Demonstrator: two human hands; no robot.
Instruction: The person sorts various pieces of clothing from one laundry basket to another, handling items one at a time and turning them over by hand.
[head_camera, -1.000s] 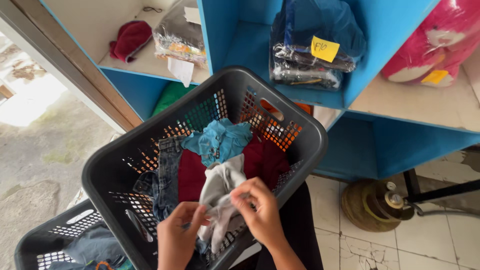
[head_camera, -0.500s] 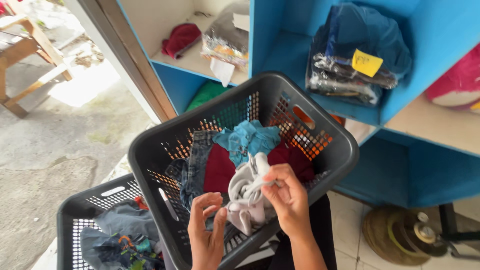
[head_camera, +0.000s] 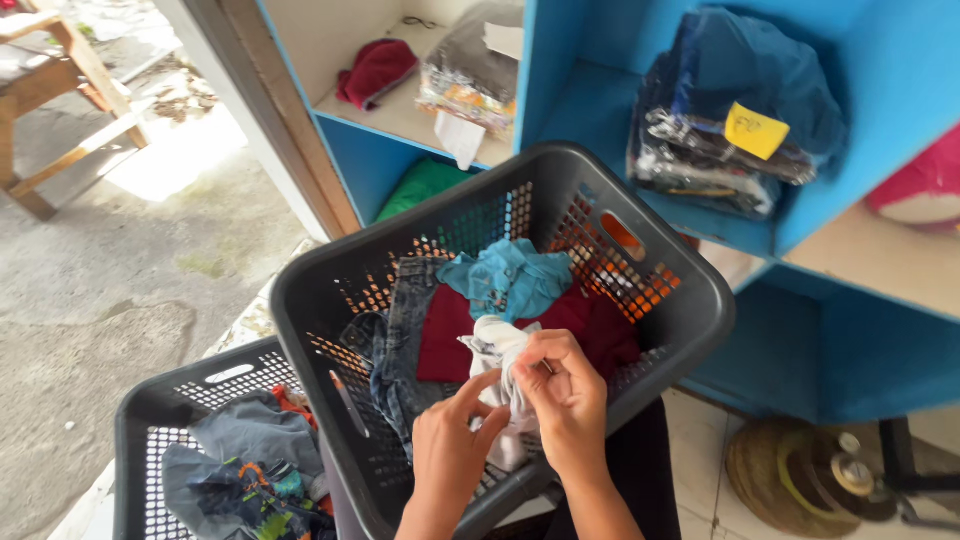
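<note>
Both hands (head_camera: 515, 410) hide most of white garment (head_camera: 492, 345).

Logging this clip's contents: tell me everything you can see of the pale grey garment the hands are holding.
The pale grey garment is a soft, crumpled cloth, light grey to off-white, bunched so its kind cannot be told. The left hand and right hand both pinch its upper part; its lower end hangs down between them. It sits inside the dark grey basket, resting on a maroon garment beside denim jeans.
</note>
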